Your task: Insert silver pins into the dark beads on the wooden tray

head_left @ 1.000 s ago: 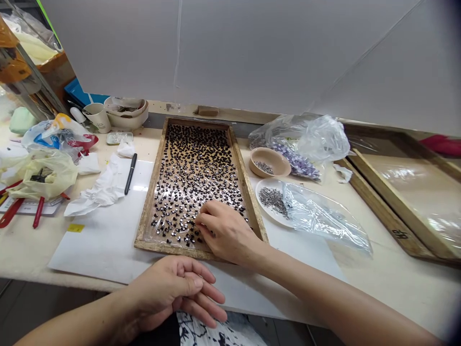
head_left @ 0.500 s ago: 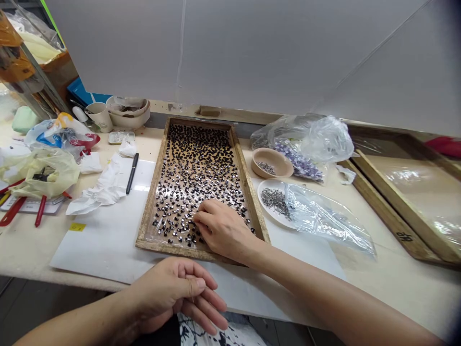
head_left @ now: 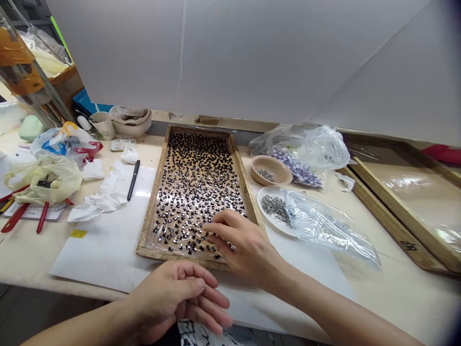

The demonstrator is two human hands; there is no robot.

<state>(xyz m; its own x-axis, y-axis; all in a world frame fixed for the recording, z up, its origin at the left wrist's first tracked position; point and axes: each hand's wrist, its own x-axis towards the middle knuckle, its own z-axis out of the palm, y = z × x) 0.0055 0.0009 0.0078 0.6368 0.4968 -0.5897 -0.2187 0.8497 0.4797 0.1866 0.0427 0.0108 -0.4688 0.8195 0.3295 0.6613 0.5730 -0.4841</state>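
A long wooden tray [head_left: 148, 218] lined with clear film holds several small dark shiny beads [head_left: 196, 178]. My right hand [head_left: 248, 247] hovers over the tray's near right corner. Its fingers point left and are drawn together in a pinch just above the beads; what they hold is too small to see. My left hand [head_left: 180, 298] rests at the table's near edge, palm turned inward. Its thumb presses on the curled fingers, and a thin pin-like sliver shows between them.
A tan bowl [head_left: 271, 169] and a white plate [head_left: 275, 206] right of the tray hold small metal bits, beside clear plastic bags [head_left: 317, 144]. A black pen [head_left: 133, 180], crumpled tissue [head_left: 104, 194], a yellow bag [head_left: 43, 178] and red-handled tools [head_left: 16, 216] lie left. Film-lined wooden trays [head_left: 396, 226] stand right.
My right hand has drawn back from the beads toward the tray's near right corner and lifted a little. My left hand has stayed nearly still. The view has tilted slightly.
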